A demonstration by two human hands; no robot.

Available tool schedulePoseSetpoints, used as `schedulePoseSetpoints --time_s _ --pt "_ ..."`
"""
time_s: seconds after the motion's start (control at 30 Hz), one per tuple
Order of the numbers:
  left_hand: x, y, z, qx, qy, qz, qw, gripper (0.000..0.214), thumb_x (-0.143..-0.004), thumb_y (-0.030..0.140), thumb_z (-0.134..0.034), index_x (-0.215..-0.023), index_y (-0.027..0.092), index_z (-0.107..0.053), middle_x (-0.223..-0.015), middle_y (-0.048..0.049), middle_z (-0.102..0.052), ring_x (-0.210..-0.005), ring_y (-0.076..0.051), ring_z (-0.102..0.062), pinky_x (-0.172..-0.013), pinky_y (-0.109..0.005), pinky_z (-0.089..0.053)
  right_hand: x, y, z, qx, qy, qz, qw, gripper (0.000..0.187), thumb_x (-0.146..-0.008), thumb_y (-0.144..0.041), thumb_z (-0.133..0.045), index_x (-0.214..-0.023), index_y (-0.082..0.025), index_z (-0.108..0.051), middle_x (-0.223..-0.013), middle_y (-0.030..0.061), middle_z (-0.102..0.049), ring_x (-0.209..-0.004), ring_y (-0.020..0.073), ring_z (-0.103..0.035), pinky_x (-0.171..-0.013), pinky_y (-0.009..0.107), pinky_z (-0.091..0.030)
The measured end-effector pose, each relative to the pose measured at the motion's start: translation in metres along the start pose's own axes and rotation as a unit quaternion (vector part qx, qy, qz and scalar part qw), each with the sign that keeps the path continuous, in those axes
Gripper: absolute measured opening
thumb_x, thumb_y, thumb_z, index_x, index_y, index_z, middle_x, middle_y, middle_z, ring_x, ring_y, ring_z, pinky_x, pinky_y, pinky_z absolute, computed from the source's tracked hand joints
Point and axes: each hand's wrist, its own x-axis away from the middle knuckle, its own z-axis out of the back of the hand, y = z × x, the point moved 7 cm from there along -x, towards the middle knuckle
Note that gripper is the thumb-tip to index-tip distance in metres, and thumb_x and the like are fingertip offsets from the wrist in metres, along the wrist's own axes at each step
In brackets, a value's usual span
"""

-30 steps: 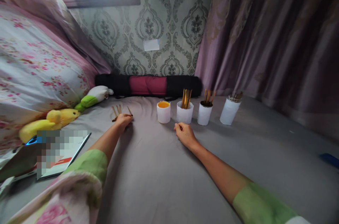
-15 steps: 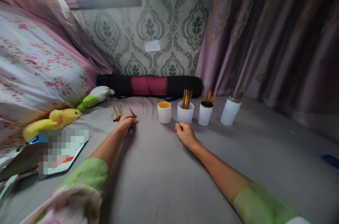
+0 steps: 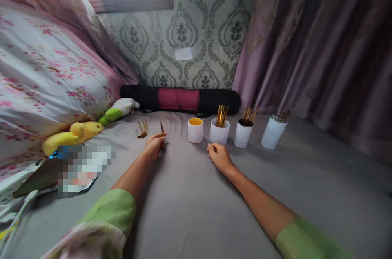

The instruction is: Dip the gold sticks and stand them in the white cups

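My left hand [image 3: 154, 144] is closed on a slim, pointed gold-brown stick [image 3: 162, 127], which points up from the fingers. Just left of it, several similar sticks [image 3: 142, 129] lie in a small fanned bunch on the grey sheet. My right hand [image 3: 220, 157] rests closed on the sheet, in front of a white cup [image 3: 219, 133] with golden sticks [image 3: 222, 116] standing in it. Whether its curled fingers hold anything is hidden. To the left of that cup is a white cup [image 3: 195, 133] with a yellow-orange inside.
Two more white cups stand to the right: one with brown sticks [image 3: 243, 135], one tilted-looking with dark-tipped items [image 3: 273, 133]. A black and maroon roll [image 3: 179, 99] lies along the wall. Plush toys [image 3: 76, 133], a blurred-out device [image 3: 85, 169] and white cables [image 3: 23, 206] are at left.
The whole view has shifted, so things appear farther right. In my left hand the stick now points more upright. My right hand stays closed before the cup.
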Motion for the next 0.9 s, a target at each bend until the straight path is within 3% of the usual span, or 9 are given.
schedulePoseSetpoints --time_s 0.4,0.9 --pt "0.034 -0.005 -0.020 0.099 -0.030 0.019 0.994 0.026 -0.059 0.011 -0.053 -0.085 0.011 -0.060 -0.080 -0.0070 -0.061 -0.054 -0.006 -0.052 -0.044 -0.016 -0.038 0.001 0.000 0.000 -0.019 -0.006 -0.006 1.000 0.040 -0.079 -0.041 -0.033 -0.068 -0.014 -0.061 -0.052 0.0015 -0.054 -0.046 0.0107 -0.046 -0.045 0.021 -0.032" --pt "0.088 -0.004 -0.055 0.198 -0.056 0.061 0.977 0.035 -0.055 0.018 -0.062 -0.090 0.011 -0.061 -0.076 -0.0053 -0.062 -0.056 -0.007 -0.053 -0.048 -0.018 -0.038 -0.001 0.006 -0.003 -0.064 -0.011 -0.043 0.997 0.039 -0.080 -0.041 -0.033 -0.069 -0.014 -0.058 -0.048 -0.0011 -0.050 -0.044 0.0092 -0.045 -0.043 0.019 -0.031"
